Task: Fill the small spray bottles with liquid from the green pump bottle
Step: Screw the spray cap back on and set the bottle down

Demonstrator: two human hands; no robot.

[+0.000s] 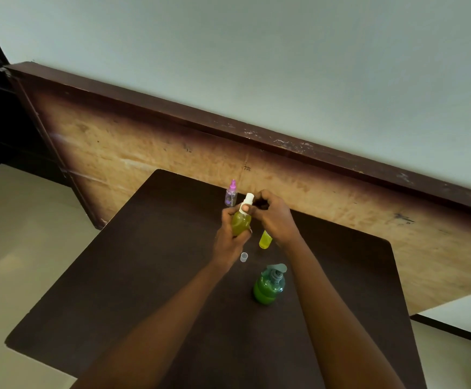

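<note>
My left hand (230, 234) grips a small spray bottle (241, 221) full of yellow-green liquid, held above the dark table (144, 276). Its white spray top (248, 200) is pinched by the fingers of my right hand (273, 217). A second small bottle (265, 239) with yellow liquid stands on the table under my right wrist, partly hidden. A pink-capped clear spray bottle (231, 193) stands at the table's far edge. The green pump bottle (269, 284) stands nearer to me, between my forearms. A small clear cap (244, 257) sits on the table below my left hand.
A worn wooden panel with a dark top rail (228, 153) stands right behind the table. A white surface (458, 310) juts in at the right. Pale floor (18, 234) lies to the left of the table.
</note>
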